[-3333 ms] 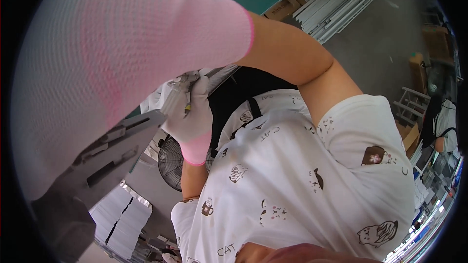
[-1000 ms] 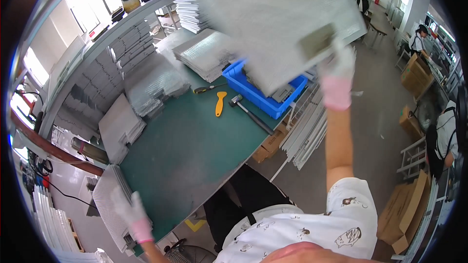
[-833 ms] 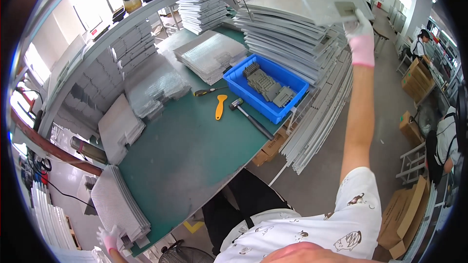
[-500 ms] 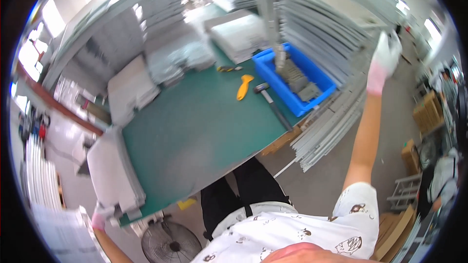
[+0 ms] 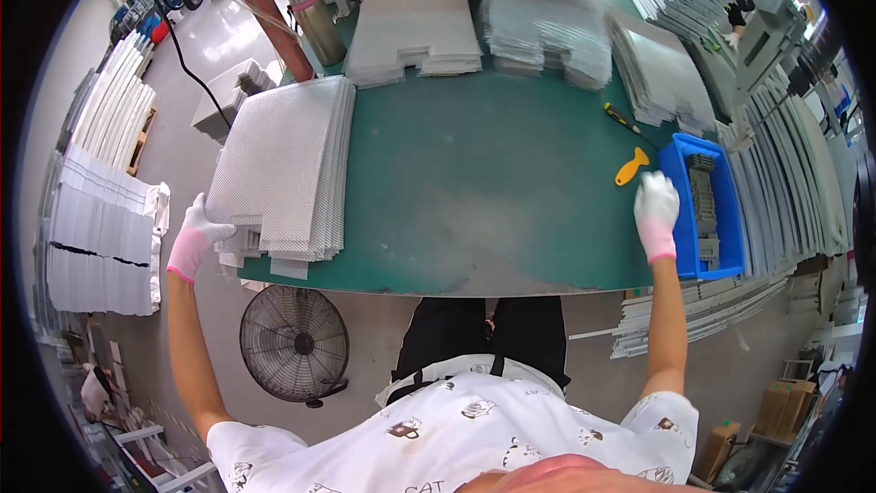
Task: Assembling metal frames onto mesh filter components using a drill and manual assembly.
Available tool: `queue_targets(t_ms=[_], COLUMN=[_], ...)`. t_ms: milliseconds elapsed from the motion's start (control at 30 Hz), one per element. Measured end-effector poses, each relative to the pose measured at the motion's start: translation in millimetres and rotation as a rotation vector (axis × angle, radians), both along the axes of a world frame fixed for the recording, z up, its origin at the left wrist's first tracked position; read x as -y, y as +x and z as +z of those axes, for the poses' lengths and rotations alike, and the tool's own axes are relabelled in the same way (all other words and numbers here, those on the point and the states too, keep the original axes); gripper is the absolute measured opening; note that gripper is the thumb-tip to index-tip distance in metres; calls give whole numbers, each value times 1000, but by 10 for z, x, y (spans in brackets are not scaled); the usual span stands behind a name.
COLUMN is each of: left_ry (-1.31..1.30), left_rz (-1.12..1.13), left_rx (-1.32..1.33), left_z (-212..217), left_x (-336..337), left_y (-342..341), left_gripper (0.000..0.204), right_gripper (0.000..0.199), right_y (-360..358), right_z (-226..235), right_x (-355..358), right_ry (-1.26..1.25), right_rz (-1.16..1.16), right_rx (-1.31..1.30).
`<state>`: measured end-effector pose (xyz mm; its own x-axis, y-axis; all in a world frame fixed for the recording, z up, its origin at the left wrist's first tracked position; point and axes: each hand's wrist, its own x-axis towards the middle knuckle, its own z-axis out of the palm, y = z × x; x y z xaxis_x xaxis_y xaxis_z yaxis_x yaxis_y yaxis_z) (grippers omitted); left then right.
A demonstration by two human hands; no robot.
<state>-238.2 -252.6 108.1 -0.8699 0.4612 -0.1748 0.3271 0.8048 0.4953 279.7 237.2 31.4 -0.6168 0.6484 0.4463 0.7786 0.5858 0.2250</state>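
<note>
My left hand, in a white glove with a pink cuff, is at the left edge of a stack of pale perforated sheets. Its fingers are stretched and the thumb points toward the stack's notched corner; whether it touches is unclear. On the table's right side, my right hand, gloved alike, is closed with its fingers curled downward, just left of a blue bin. What it grips, if anything, is hidden. Beyond it lies a yellow scraper, with a yellow-and-black screwdriver farther back.
Stacks of notched sheets line the far side of the green table. A steel flask stands by a red-brown post. A black fan is below the front edge. Long panels are stacked beyond the bin, which holds grey pieces.
My view has swung left and levelled. My right hand has come from out beyond the bin to the table beside it. The hammer seen there earlier no longer shows.
</note>
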Motion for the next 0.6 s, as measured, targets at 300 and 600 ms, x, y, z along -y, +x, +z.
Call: queue_targets(t_ms=[300, 600], left_ry=[-118, -427], left_rz=[-52, -29], left_rx=[63, -160], left_z=[115, 365], left_x=[-80, -102], left_y=[-40, 166], left_gripper=[98, 105], right_gripper=[38, 29], right_y=[-3311, -4159], right_z=[430, 520], right_x=[-281, -183], right_ry=[-573, -605], right_rz=[431, 35], right_rx=[-327, 114])
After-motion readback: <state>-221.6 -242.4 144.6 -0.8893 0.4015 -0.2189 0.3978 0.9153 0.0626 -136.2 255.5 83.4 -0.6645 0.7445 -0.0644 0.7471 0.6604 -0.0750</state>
